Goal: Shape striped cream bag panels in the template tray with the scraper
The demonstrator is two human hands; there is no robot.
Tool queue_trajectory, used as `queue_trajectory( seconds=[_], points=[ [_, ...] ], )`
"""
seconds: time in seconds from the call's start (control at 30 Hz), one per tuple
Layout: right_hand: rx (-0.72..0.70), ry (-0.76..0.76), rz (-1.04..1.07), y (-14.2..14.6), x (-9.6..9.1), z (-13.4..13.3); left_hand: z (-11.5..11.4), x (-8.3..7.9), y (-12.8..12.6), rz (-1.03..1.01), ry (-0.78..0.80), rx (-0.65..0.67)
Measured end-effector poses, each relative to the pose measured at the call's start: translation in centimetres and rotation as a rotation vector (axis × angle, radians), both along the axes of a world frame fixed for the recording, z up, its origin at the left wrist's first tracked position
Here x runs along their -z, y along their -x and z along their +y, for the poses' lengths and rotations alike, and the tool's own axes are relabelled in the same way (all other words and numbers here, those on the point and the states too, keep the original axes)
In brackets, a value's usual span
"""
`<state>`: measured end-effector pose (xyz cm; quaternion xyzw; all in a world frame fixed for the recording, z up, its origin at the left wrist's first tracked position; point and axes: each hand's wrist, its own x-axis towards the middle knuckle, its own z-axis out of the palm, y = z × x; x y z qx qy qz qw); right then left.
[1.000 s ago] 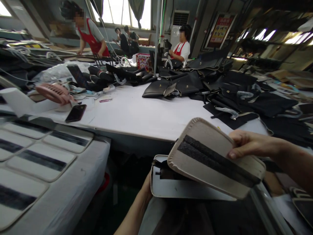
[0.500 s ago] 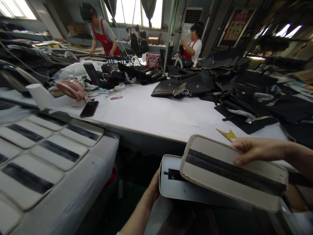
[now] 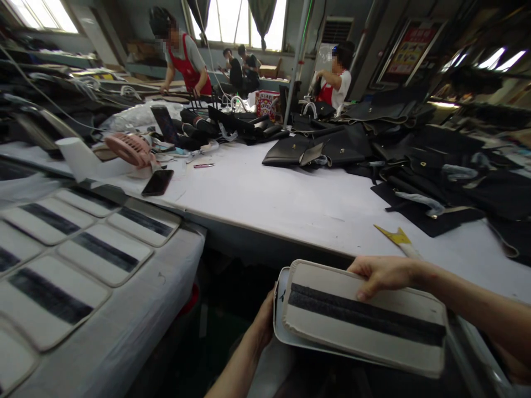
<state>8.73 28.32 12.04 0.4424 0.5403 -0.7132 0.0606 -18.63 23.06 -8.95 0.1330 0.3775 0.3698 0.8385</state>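
Observation:
My right hand (image 3: 379, 273) grips the far edge of a beige pad with a dark strip down its middle (image 3: 365, 315), thumb on top and fingers curled under. The pad lies nearly flat on a white tray-like plate (image 3: 279, 326). My left hand (image 3: 265, 320) holds that plate at its left end; its fingers are mostly hidden behind the plate. Several more beige pads with dark strips (image 3: 103, 251) lie in rows on the grey surface at the left.
A long white worktable (image 3: 282, 199) runs ahead, with black bags (image 3: 327, 149) and black pieces piled at the right, a phone (image 3: 157, 182), a pink fan (image 3: 128, 149) and a yellow scrap (image 3: 394, 235). Other people in red aprons (image 3: 182, 55) work at the back.
My right hand has lowered the beige pad from a raised tilt down flat onto the white plate. The view has shifted slightly left and down.

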Motion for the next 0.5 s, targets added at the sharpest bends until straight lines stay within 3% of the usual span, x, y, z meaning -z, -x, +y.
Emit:
queue_trajectory(
  seconds=[0.1, 0.17, 0.33, 0.5],
  points=[
    [-0.015, -0.053, -0.031, 0.4, 1.9, 0.2, 0.0, -0.1, 0.1, 0.010, 0.003, 0.002],
    [-0.030, -0.177, -0.124, 0.9, 2.6, 0.2, 0.0, -0.4, 0.1, 0.014, 0.004, 0.000],
    [-0.020, -0.704, -0.498, 2.2, 3.5, -1.9, 0.1, -1.7, -0.1, 0.006, 0.007, -0.028],
    [-0.066, -1.260, -0.567, 1.8, 6.2, -7.1, 0.3, -2.4, -0.3, -0.023, 0.025, -0.053]
  ],
)
